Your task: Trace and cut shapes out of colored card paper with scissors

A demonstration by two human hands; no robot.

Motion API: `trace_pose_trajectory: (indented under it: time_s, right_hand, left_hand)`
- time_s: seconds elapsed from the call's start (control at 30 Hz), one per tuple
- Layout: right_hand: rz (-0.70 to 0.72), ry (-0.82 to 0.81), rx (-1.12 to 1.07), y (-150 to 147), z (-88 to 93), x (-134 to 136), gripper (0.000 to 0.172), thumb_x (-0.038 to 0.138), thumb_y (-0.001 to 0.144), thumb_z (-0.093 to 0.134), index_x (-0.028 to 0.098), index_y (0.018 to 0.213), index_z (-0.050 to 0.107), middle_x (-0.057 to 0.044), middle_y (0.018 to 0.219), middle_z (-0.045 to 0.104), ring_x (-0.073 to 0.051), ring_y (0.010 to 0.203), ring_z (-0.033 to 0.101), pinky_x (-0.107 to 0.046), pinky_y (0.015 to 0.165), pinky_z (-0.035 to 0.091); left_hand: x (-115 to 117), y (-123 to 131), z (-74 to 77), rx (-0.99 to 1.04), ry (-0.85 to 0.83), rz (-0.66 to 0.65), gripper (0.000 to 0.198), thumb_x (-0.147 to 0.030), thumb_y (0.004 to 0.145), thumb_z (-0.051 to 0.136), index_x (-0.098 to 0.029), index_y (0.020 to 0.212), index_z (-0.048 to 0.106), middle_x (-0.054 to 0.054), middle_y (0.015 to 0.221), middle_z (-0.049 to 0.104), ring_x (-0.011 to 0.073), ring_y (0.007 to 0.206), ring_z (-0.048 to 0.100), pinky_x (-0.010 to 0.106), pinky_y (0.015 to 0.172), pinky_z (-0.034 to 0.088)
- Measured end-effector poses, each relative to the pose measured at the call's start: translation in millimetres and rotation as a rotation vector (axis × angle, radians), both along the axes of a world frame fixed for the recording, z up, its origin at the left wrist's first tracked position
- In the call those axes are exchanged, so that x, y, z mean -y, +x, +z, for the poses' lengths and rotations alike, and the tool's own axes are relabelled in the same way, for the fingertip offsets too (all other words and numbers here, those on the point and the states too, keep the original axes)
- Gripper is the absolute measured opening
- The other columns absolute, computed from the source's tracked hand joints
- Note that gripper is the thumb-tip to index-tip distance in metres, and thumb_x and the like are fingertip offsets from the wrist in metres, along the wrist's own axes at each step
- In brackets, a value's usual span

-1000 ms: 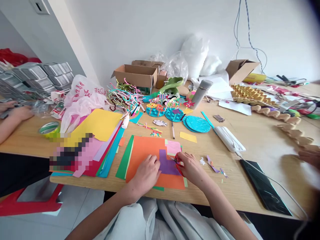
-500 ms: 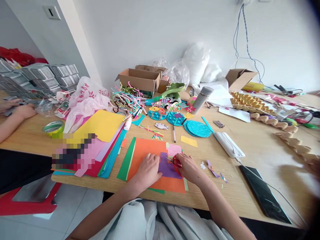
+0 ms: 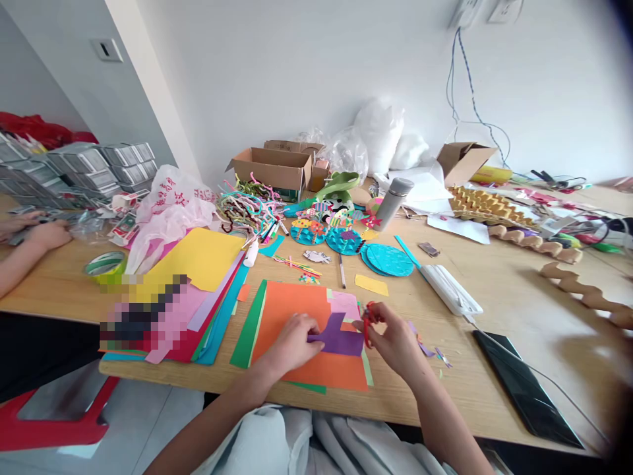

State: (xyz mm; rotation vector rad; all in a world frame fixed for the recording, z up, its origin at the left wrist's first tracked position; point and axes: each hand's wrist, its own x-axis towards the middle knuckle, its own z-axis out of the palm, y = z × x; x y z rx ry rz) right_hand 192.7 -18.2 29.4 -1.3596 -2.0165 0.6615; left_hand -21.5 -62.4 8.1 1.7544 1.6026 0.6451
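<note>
Pinched between my left hand's (image 3: 297, 342) thumb and fingers is a piece of purple paper (image 3: 343, 342), with a notch along its upper edge. It is held over a sheet of orange paper (image 3: 291, 297) that lies on green and pink sheets. My right hand (image 3: 395, 336) is closed around the red handles of a small pair of scissors (image 3: 366, 324), just right of the purple paper. The blades are mostly hidden. Purple paper scraps (image 3: 420, 340) lie to the right of that hand.
Coloured sheets (image 3: 208, 257) are stacked at left, beside a tape roll (image 3: 105, 264). Blue paper discs (image 3: 390, 259), a pen (image 3: 341, 270) and a thermos (image 3: 394, 204) stand or lie ahead. A white power strip (image 3: 452, 290) and black phone (image 3: 524, 389) are at right. Another person's hands (image 3: 44, 232) work far left.
My right hand has drawn the scissors right, away from the purple paper. My left hand now pinches the paper and lifts it slightly. The view has tilted up a little.
</note>
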Motion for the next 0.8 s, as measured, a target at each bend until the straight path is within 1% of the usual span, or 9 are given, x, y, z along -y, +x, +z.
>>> trace_pose_trajectory:
  time_s: [0.07, 0.13, 0.23, 0.3, 0.37, 0.43, 0.6, 0.73, 0.8]
  right_hand:
    - [-0.103, 0.014, -0.231, 6.5, 8.5, 4.6, 0.022, 0.042, 0.081, 0.058, 0.022, 0.077, 0.05, -0.002, 0.077, 0.059, -0.017, 0.073, 0.052, -0.03, 0.07, 0.042]
    - [-0.159, -0.013, -0.41, 9.5, 16.7, 8.2, 0.027, 0.048, 0.082, 0.057, 0.022, 0.079, 0.053, -0.003, 0.078, 0.06, -0.018, 0.073, 0.055, -0.03, 0.068, 0.045]
    - [-0.143, -0.087, -0.57, 5.2, 26.7, 8.8, 0.034, 0.055, 0.08, 0.057, 0.021, 0.082, 0.057, -0.004, 0.077, 0.061, -0.019, 0.072, 0.058, -0.03, 0.066, 0.047]
    - [-0.093, -0.134, -0.607, -3.0, 30.8, 4.6, 0.038, 0.057, 0.078, 0.059, 0.02, 0.082, 0.059, -0.004, 0.074, 0.06, -0.019, 0.072, 0.058, -0.03, 0.068, 0.048]
    - [-0.059, -0.17, -0.627, -13.7, 32.5, -3.9, 0.04, 0.059, 0.076, 0.06, 0.019, 0.08, 0.06, -0.004, 0.071, 0.06, -0.019, 0.07, 0.058, -0.031, 0.067, 0.048]
    - [-0.074, -0.18, -0.673, -25.7, 31.9, -15.8, 0.041, 0.059, 0.075, 0.061, 0.018, 0.077, 0.06, -0.004, 0.069, 0.061, -0.019, 0.067, 0.057, -0.031, 0.064, 0.048]
    - [-0.124, -0.143, -0.855, -52.7, 22.2, -47.4, 0.037, 0.055, 0.072, 0.067, 0.019, 0.074, 0.06, -0.003, 0.072, 0.062, -0.017, 0.066, 0.057, -0.029, 0.061, 0.048]
    - [-0.123, -0.163, -0.949, -64.9, 7.3, -57.1, 0.03, 0.043, 0.067, 0.075, 0.02, 0.076, 0.059, 0.002, 0.068, 0.057, -0.014, 0.062, 0.053, -0.025, 0.057, 0.045]
    - [-0.149, -0.18, -0.981, -67.0, -0.2, -56.7, 0.03, 0.041, 0.065, 0.077, 0.02, 0.075, 0.058, 0.003, 0.068, 0.056, -0.013, 0.061, 0.053, -0.025, 0.057, 0.045]
  left_hand:
    - [-4.9, -2.0, 3.2, 0.218, -0.071, 0.042, 0.011, -0.022, 0.068, 0.066, -0.017, 0.069, 0.056, 0.001, 0.074, 0.057, 0.016, 0.073, 0.053, 0.027, 0.066, 0.038]
    - [-12.5, -3.9, 9.9, 0.478, -0.144, 0.072, 0.015, -0.026, 0.068, 0.065, -0.016, 0.071, 0.055, -0.001, 0.071, 0.056, 0.0134, 0.067, 0.052, 0.025, 0.062, 0.037]
    - [-28.1, -6.2, 24.0, 0.805, -0.173, 0.103, 0.022, -0.031, 0.066, 0.068, -0.015, 0.075, 0.055, 0.0, 0.07, 0.06, 0.0116, 0.061, 0.054, 0.024, 0.058, 0.038]
    - [-39.6, -7.6, 32.9, 0.923, -0.14, 0.106, 0.028, -0.033, 0.064, 0.071, -0.014, 0.078, 0.056, 0.001, 0.07, 0.062, 0.0117, 0.059, 0.055, 0.023, 0.055, 0.039]
    - [-50.3, -9.1, 38.6, 1.004, -0.108, 0.11, 0.031, -0.034, 0.062, 0.074, -0.014, 0.08, 0.057, 0.002, 0.07, 0.063, 0.0125, 0.059, 0.058, 0.023, 0.054, 0.04]
    - [-58.5, -10.8, 39.8, 1.091, -0.095, 0.129, 0.032, -0.033, 0.061, 0.075, -0.015, 0.08, 0.057, 0.002, 0.071, 0.064, 0.0133, 0.06, 0.06, 0.024, 0.056, 0.042]
    - [-64.9, -14.4, 28.7, 1.239, -0.103, 0.168, 0.031, -0.03, 0.062, 0.074, -0.014, 0.08, 0.054, 0.003, 0.071, 0.064, 0.0142, 0.059, 0.062, 0.025, 0.055, 0.044]
    - [-62.3, -14.4, 21.0, 1.2, -0.141, 0.21, 0.03, -0.03, 0.062, 0.072, -0.016, 0.076, 0.05, -0.001, 0.062, 0.06, 0.0123, 0.046, 0.058, 0.021, 0.04, 0.033]
    - [-62.2, -13.3, 18.6, 1.158, -0.143, 0.256, 0.029, -0.03, 0.062, 0.071, -0.017, 0.075, 0.049, -0.003, 0.058, 0.058, 0.011, 0.043, 0.056, 0.02, 0.038, 0.029]
